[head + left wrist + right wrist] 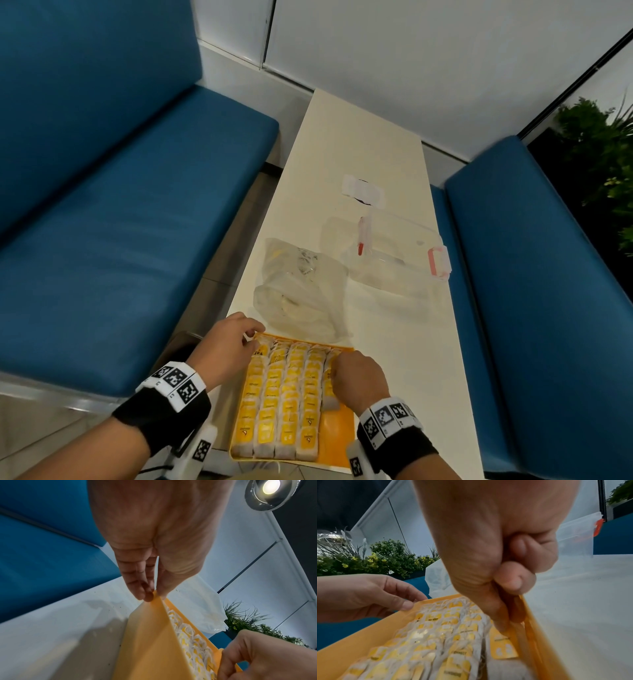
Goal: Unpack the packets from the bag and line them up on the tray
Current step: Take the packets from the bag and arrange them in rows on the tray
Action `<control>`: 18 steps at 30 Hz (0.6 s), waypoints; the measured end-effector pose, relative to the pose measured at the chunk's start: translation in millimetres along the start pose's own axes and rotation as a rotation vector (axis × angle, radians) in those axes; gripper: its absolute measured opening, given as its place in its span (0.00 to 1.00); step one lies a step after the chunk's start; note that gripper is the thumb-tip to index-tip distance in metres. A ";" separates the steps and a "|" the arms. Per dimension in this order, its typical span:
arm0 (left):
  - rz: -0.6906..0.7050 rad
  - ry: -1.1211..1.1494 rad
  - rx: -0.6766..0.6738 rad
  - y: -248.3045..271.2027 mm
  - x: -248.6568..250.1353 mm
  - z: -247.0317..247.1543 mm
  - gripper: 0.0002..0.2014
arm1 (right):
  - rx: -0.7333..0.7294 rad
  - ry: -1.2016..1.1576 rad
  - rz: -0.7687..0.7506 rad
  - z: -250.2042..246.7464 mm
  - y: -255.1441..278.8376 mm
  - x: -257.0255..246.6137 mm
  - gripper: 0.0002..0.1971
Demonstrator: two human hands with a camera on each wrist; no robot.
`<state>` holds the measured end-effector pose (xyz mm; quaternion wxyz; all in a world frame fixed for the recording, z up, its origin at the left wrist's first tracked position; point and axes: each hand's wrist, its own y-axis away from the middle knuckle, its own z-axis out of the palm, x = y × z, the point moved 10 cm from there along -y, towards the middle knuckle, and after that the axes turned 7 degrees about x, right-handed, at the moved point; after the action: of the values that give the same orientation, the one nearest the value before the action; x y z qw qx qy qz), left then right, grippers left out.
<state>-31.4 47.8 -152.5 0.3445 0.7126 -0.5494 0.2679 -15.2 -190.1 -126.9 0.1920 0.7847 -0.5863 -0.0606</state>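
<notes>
a long cream table (346, 144) runs away from the person between two blue upholstered benches (113, 219), ending at a white panelled wall (411, 51). green plants with small yellow flowers (603, 144) stand behind the right-hand bench, and the left wrist view catches a round ceiling lamp (271, 488) lit overhead. the tabletop is smooth, with a few dark specks.

at the near end lies an orange tray (337, 442), filled in neat columns with yellow-and-white tea packets (277, 394); a strip of bare tray floor shows at its right side. just beyond the tray's far edge, a crumpled clear plastic bag (301, 291) rests on the table, some pale contents faintly visible inside. to the right of the bag sits a clear plastic storage box with pink latches (400, 260), and farther along, a small white paper item (363, 190).

the left hand (227, 346) pinches the tray's far left corner between thumb and fingertips. the right hand (356, 378) is curled tight over the rightmost column, thumb and fingers pressed together down by the tray's right wall; whether they grip a packet there i cannot tell.
</notes>
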 end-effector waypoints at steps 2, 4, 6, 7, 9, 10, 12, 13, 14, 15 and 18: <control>0.000 -0.001 -0.003 0.1 -0.1 0.5 0.12 | 0.003 -0.017 0.037 -1.6 1.7 1.8 0.09; 0.001 -0.002 -0.003 0.3 0.9 0.2 0.12 | -0.003 -0.031 0.066 0.3 2.7 3.5 0.15; 0.001 -0.002 -0.005 0.3 1.4 0.1 0.12 | 0.000 -0.046 0.076 0.2 3.7 3.4 0.15; 0.002 -0.003 -0.009 0.4 1.5 0.1 0.12 | 0.000 -0.057 0.077 0.2 4.1 3.0 0.15; -0.006 -0.001 -0.016 1.3 2.4 -1.7 0.12 | 0.011 -0.102 0.078 -1.8 5.2 3.5 0.11; -0.022 0.019 -0.016 1.2 2.9 -4.1 0.12 | 0.026 -0.137 0.097 -6.6 6.6 6.2 0.08; -0.063 0.075 0.012 -2.5 3.0 -13.1 0.16 | 0.095 -0.250 0.188 -22.4 8.1 20.4 0.10; -0.081 0.085 0.038 -7.0 3.0 -19.2 0.18 | 0.134 -0.323 0.249 -31.1 8.3 29.9 0.14; -0.091 0.082 0.064 -12.4 3.9 -25.3 0.20 | 0.171 -0.385 0.300 -39.4 7.9 38.2 0.19; -0.093 0.068 0.084 -18.6 4.9 -30.2 0.23 | 0.195 -0.429 0.329 -45.8 5.7 42.9 0.25; -0.056 0.039 0.114 -36.0 15.8 -37.6 0.31 | 0.218 -0.504 0.366 -52.4 -7.6 41.8 0.36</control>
<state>7.3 73.6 -124.2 0.3216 0.7407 -0.5061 0.3029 21.2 -215.7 -76.2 -0.0366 0.6427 -0.7496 -0.1540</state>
